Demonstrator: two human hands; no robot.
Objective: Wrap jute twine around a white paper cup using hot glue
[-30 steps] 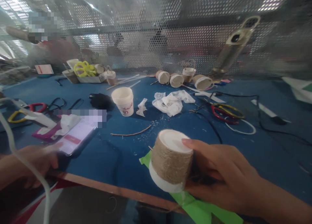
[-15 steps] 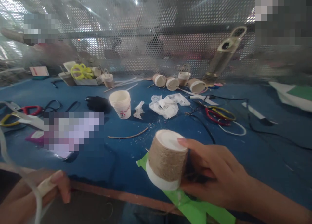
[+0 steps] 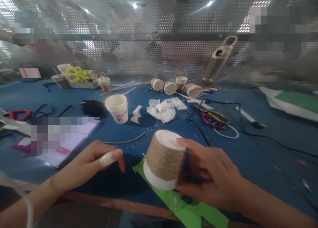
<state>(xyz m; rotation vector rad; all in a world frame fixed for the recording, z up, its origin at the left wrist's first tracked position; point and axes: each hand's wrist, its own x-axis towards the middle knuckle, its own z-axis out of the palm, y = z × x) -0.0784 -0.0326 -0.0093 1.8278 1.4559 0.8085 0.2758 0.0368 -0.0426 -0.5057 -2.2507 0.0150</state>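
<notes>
My right hand [image 3: 213, 171] holds a paper cup [image 3: 164, 158] upside down, the fingers on its base and side. Brown twine is wound round the cup's wall, leaving the white base and a white band at the rim bare. Under the cup lies a strip of green paper [image 3: 188, 213] at the table's front edge. To the left, my left hand [image 3: 99, 160] hovers with its fingers loosely bent and apart, nothing visible in it; a pale wrap covers one finger. Just beyond it rests a short piece of twine [image 3: 128, 142].
Behind stand stacked paper cups [image 3: 116, 110], beside crumpled white plastic [image 3: 165, 109]. A phone [image 3: 62, 155] lies left; red-and-yellow-handled pliers [image 3: 215, 118] and black cables [image 3: 273, 140] lie right. Several twine-wrapped cups [image 3: 170, 88] and a clear bottle [image 3: 216, 66] are near the perforated screen [image 3: 154, 26].
My left hand has come up and to the right, from below the table edge to over the table near the cup. My right hand still holds the cup. The view has shifted slightly.
</notes>
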